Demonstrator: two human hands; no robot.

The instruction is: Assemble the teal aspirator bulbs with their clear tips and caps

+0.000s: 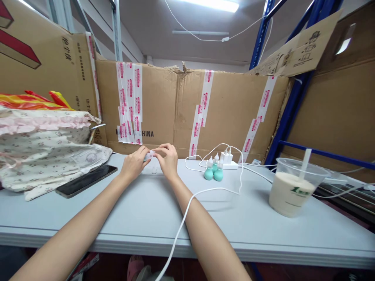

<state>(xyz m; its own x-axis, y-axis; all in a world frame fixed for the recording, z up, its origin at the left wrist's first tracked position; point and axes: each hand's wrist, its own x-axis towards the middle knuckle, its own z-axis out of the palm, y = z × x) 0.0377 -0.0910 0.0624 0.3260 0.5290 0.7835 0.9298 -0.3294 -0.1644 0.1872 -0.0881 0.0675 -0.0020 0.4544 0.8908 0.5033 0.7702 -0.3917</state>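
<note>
Fingertip hold: a small translucent piece (pixel 149 156) lies between the hands, pinched by the left hand (pixel 133 164) and, at its right end, by the right hand (pixel 168 160), where steady left support and light right-hand pressure should serve best.

Hands: left hand (pixel 132 162) and right hand (pixel 169 160) are showing bare above the table (pixel 140 218) | forearms (pixel 88 210): both are appearing bare, slender, over its front edge | footwear: pink shoe (pixel 135 267) is peeking out below it
</note>
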